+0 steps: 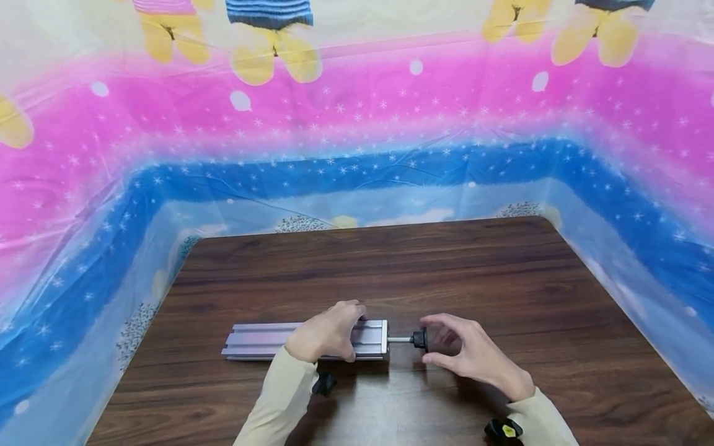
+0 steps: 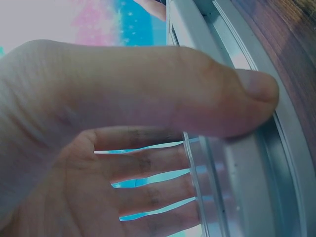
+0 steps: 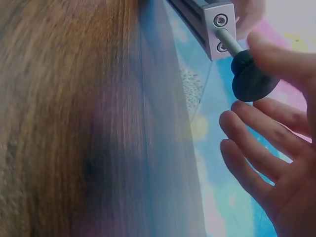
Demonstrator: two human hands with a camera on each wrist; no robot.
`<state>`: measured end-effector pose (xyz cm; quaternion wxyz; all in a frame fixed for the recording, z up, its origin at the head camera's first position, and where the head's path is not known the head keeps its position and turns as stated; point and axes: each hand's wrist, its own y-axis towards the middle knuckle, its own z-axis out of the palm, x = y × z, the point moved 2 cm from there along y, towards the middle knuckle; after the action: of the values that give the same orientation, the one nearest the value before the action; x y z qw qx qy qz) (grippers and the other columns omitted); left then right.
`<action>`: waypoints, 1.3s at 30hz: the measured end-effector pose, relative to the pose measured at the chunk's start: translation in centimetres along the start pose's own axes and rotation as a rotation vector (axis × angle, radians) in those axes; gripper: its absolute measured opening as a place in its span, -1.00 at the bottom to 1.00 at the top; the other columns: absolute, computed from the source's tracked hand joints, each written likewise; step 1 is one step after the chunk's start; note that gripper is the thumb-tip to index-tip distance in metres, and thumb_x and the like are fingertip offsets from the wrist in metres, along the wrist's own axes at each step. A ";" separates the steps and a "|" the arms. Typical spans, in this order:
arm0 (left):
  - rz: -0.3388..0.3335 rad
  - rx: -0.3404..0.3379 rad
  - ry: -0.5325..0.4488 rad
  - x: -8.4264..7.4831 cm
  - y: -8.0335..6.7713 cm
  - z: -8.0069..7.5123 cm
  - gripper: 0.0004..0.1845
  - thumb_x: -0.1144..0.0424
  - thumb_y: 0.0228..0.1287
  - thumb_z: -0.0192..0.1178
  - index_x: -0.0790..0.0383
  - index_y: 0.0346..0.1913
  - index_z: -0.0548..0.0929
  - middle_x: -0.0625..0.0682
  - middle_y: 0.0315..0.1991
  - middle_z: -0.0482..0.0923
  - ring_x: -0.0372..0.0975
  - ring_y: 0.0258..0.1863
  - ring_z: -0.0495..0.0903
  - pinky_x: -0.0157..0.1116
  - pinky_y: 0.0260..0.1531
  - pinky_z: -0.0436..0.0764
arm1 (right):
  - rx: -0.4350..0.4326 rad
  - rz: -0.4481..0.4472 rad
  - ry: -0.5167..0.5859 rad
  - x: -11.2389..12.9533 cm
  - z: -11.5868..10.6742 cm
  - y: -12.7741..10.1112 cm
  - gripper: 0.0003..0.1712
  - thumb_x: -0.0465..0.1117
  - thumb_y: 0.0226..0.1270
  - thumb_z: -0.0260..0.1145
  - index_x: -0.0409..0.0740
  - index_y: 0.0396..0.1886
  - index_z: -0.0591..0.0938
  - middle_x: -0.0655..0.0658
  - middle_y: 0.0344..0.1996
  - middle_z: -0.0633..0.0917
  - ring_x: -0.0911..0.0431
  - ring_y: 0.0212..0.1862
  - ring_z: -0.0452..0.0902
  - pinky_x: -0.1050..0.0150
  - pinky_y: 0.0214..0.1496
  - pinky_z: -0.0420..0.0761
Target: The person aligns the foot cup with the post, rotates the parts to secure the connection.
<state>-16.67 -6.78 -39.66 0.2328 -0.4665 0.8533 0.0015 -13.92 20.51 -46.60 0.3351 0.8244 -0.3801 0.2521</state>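
A silver aluminium profile (image 1: 262,338) with long grooves lies crosswise on the table. My left hand (image 1: 330,332) grips it near its right end, thumb on the near side and fingers over the far side. A metal end plate (image 3: 213,45) with socket screws caps that end. Out of the plate sticks a threaded rod (image 1: 399,339) bearing a black levelling foot (image 3: 254,83). Around the foot my right hand (image 1: 476,351) is held with thumb and fingers spread apart. The thumb overlaps the foot's edge in the right wrist view; whether it touches I cannot tell.
The dark wood-grain table (image 1: 368,266) carries the profile. A printed pink and blue cloth (image 1: 357,118) hangs behind the table and along its sides. Each wrist wears a black strap device, one on the left (image 1: 324,384) and one on the right (image 1: 503,430).
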 end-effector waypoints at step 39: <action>0.004 -0.003 -0.003 -0.1 -0.1 0.0 -0.37 0.50 -0.22 0.53 0.34 0.08 0.63 0.02 -0.20 0.54 -0.19 -0.27 0.39 -0.24 -0.27 0.48 | 0.069 0.086 -0.033 -0.9 0.3 0.8 -0.64 -0.10 0.57 0.16 0.10 -0.48 0.72 0.08 -0.54 0.75 0.34 -0.45 0.60 0.37 -0.40 0.59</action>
<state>-16.56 -6.77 -39.59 0.2332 -0.4653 0.8539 0.0041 -14.99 20.30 -47.09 0.2891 0.8223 -0.4117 0.2658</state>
